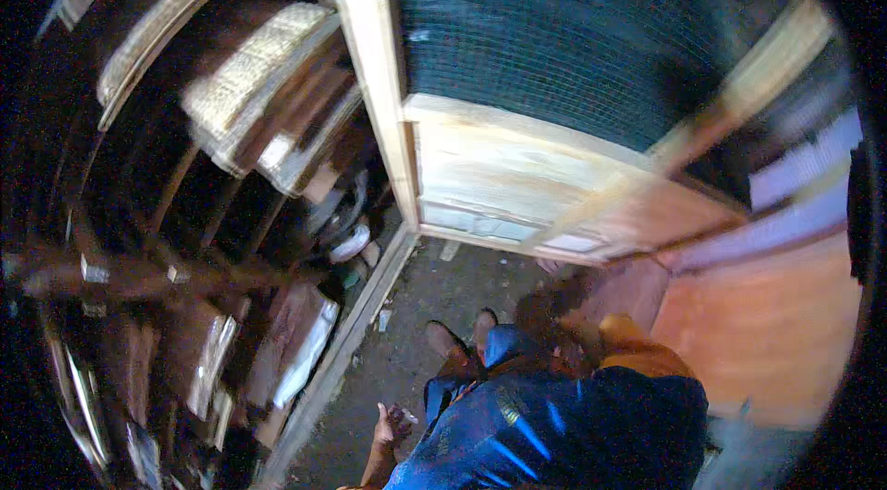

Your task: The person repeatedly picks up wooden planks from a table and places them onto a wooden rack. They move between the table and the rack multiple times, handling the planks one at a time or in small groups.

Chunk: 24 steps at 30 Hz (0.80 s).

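Low in the view, beside my blue shirt (pixel 554 425), my left hand (pixel 394 423) hangs over the dark ground with its thumb raised. The fingers are curled, and a small pale thing shows at them, too blurred to name. Nothing else touches this hand. I cannot make out my right hand; the right side of my body is dark and smeared, next to an orange-yellow shape (pixel 637 342).
Ahead stands a wooden frame (pixel 370 74) with dark green mesh (pixel 554 28) above a pale board panel (pixel 517 167). Dark wooden racks with stacked pieces (pixel 259 74) line the left. An orange panel (pixel 758 333) stands at right. My shoes (pixel 448 342) rest on dirt ground (pixel 416 287).
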Available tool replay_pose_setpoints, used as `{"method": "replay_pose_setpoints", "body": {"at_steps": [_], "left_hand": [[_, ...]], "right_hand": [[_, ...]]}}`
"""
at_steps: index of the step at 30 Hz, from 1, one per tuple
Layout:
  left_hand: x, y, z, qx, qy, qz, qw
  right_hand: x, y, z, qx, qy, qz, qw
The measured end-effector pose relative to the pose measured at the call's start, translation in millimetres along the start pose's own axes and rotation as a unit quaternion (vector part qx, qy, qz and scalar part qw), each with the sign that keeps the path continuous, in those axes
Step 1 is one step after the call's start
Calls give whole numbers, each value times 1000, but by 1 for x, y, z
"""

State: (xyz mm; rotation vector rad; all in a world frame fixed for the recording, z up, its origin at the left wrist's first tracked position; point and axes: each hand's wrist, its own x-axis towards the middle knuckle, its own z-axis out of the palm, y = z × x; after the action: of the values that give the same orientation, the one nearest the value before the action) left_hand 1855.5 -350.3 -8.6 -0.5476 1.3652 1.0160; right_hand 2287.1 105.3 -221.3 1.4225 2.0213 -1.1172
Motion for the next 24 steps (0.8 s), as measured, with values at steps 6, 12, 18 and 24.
{"method": "replay_pose_setpoints", "body": {"at_steps": [6, 12, 18, 24], "left_hand": [[-19, 35, 34, 193, 59, 17, 979], [22, 55, 108, 447, -59, -12, 892], [37, 46, 180, 481, -94, -56, 870], [32, 16, 283, 626, -131, -89, 763]], "right_hand": [[-74, -73, 7, 442, -35, -117, 889], [-167, -79, -6, 396, 70, -113, 909], [-267, 67, 83, 449, 171, 137, 866], [-399, 199, 230, 422, 181, 344, 819]]}}
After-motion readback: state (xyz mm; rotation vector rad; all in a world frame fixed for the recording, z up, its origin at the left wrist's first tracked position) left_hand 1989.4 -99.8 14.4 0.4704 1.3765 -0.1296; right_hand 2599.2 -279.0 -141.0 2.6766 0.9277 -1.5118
